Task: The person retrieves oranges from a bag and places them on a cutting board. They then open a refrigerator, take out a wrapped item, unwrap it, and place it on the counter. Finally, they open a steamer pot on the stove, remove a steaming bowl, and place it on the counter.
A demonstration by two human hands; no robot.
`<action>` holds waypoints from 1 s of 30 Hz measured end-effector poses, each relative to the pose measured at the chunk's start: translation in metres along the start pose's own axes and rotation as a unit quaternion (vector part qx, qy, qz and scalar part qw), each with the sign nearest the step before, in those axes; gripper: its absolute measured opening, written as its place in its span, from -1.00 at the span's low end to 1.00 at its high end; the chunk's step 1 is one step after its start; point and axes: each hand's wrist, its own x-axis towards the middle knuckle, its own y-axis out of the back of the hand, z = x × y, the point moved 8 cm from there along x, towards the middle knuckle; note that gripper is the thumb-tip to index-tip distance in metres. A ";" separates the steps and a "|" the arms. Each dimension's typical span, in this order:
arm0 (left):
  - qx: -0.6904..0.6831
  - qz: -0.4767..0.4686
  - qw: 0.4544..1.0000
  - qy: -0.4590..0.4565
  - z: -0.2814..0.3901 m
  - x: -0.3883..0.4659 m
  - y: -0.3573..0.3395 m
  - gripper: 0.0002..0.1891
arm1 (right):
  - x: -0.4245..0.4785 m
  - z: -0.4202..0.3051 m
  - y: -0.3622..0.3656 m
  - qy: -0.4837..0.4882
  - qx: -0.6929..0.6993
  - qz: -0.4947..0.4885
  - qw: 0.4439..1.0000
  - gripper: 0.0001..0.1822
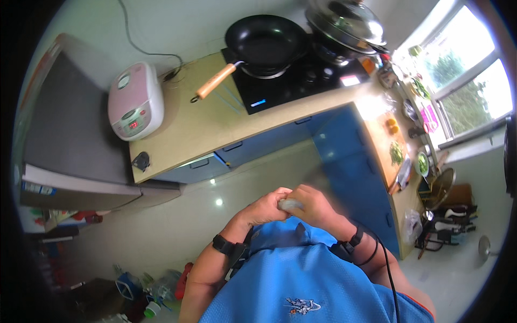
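Both hands are together in front of the blue shirt, above the floor. My left hand [266,208] and my right hand [313,206] close around a small, pale, translucent item [290,204], too blurred to name. Its rounded end shows between the hands; the rest is hidden by the fingers. Beyond them, a black wok [266,40] with a wooden handle [216,82] sits on the black cooktop [258,97]. Beside it stands a pot with a domed metal lid [349,24]. A pink and white rice cooker [135,101] with a lit display stands on the left of the counter.
On the right counter, a wooden cutting board [379,133] holds chopped greens [396,153] and a cleaver [403,171]. A bowl of greens [422,163] stands beside it. A grey refrigerator [68,121] is at left. Blue cabinets [347,161] border the floor.
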 end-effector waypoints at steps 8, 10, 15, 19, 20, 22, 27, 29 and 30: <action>0.105 0.126 0.986 -0.029 0.002 -0.002 0.016 -0.69 | 0.010 0.009 0.002 -0.010 0.090 0.023 0.996 -0.78; 0.079 0.142 0.986 -0.045 0.008 0.000 0.016 -0.75 | 0.009 0.014 0.002 -0.010 0.070 0.044 0.997 -0.77; 0.001 0.155 0.988 -0.005 0.011 -0.006 0.011 -0.81 | 0.012 0.013 0.011 0.029 -0.005 0.047 0.998 -0.83; 0.069 0.226 0.971 0.024 0.017 -0.023 0.018 -0.80 | 0.016 0.064 -0.003 -0.205 0.126 -0.064 0.968 -0.76; 0.090 0.252 0.963 0.026 0.017 -0.028 0.020 -0.79 | 0.011 0.068 -0.007 -0.291 0.213 -0.101 0.927 -0.70; -0.076 0.297 0.950 -0.053 0.009 -0.039 0.025 -0.76 | 0.010 0.061 -0.012 -0.357 0.315 -0.132 0.869 -0.61; -0.191 0.333 0.918 -0.097 -0.012 -0.088 0.025 -0.72 | 0.031 0.062 -0.030 -0.330 0.390 -0.160 0.845 -0.62; -0.066 0.409 0.909 -0.055 -0.017 -0.110 0.019 -0.69 | 0.033 0.070 -0.052 -0.405 0.458 -0.243 0.753 -0.60; 0.043 0.458 0.888 -0.021 -0.003 -0.125 0.017 -0.68 | 0.040 0.059 -0.059 -0.437 0.464 -0.275 0.720 -0.58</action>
